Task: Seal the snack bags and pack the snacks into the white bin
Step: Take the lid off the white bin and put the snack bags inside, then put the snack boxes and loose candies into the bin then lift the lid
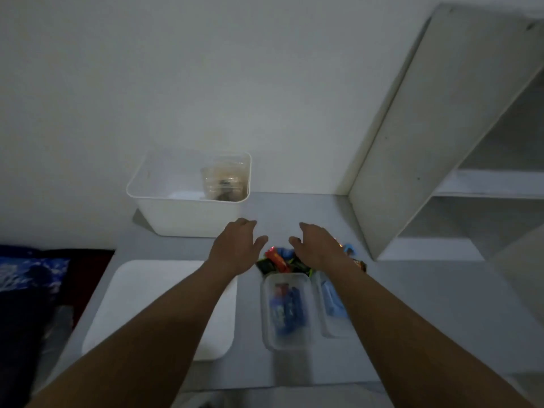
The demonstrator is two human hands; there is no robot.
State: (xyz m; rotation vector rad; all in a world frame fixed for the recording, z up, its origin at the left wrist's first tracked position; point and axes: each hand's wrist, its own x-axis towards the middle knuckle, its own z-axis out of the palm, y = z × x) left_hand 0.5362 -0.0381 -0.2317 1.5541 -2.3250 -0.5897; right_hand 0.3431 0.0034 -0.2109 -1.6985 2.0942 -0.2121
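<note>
A: Starting with the white bin (191,216), where does it stand?

B: At the back of the table (412,304), against the wall (206,69), left of the middle. In its right half stands a clear bag (223,182) with something brownish in it, too dim to name.

A: And the snacks?

B: A small pile of snacks (278,260) in red, black and blue wrappers lies in front of the bin, a little to its right. Just on the near side lie two clear bags side by side. The left one (287,310) holds blue packets, and the right one (329,307) is partly under the right forearm. Both are blurred.

A: The hands?

B: Both reach forward. The left hand (235,245) hangs between the bin and the pile, its fingers loosely spread and its thumb out, holding nothing. The right hand (316,247) is above the pile, also relaxed with its thumb apart. I cannot tell whether it touches the wrappers.

A: What else is there?

B: A flat white lid (159,307) lies on the left of the table, under the left forearm. A white shelf unit (412,142) stands at the right, and dark blue cloth (29,275) lies beyond the table's left edge.
</note>
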